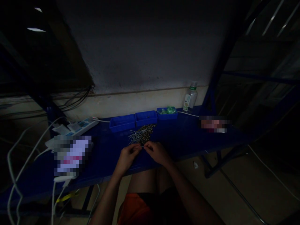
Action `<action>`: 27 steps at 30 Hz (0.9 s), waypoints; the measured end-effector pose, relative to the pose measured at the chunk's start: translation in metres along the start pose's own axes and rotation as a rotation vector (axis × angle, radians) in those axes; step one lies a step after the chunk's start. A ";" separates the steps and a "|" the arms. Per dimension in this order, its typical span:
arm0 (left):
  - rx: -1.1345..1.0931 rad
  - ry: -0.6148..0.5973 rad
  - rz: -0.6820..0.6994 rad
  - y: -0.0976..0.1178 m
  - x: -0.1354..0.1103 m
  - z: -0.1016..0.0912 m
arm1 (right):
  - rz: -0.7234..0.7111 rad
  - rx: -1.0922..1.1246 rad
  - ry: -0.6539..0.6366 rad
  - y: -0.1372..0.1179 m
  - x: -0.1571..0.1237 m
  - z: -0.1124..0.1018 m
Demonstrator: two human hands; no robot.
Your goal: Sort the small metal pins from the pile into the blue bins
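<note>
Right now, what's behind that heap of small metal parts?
Just behind the heap stands the middle blue bin, between the left blue bin and the right blue bin. The heap hides the blue tabletop beneath it.

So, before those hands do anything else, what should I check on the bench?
1. Thin piece held between the fingertips of left hand and right hand: ok.
2. Pile of metal pieces close to the hands: ok.
3. Three blue trays lined up behind the pile: ok.
4. Bottle standing, well apart from the hands: ok.
5. Bright lighting: not ok, the scene is dark.
6. Thin piece undamaged: cannot tell, too small.
</note>
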State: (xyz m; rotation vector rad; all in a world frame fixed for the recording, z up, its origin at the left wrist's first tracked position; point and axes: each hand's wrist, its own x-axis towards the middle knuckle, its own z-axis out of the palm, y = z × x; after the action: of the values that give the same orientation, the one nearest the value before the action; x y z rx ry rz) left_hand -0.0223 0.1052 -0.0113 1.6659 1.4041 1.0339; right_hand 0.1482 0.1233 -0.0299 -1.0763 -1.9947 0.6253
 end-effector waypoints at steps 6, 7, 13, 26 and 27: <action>0.014 0.006 0.016 -0.001 -0.001 0.001 | 0.008 -0.001 -0.016 0.000 0.001 0.000; 0.010 -0.002 0.035 0.000 -0.001 0.001 | 0.008 -0.004 -0.019 0.000 0.001 0.000; 0.022 -0.006 0.126 0.002 -0.002 0.001 | -0.002 0.008 -0.058 0.000 0.000 0.000; 0.079 -0.043 0.137 0.001 -0.001 0.002 | 0.007 0.076 -0.041 -0.001 0.000 -0.004; 0.087 -0.037 0.145 0.001 -0.001 0.002 | 0.004 0.073 -0.046 -0.002 -0.001 -0.004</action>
State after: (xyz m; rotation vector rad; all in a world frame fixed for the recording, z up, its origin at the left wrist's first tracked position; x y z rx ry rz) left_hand -0.0199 0.1038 -0.0118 1.8642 1.3374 1.0287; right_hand 0.1509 0.1219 -0.0264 -1.0313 -1.9936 0.7257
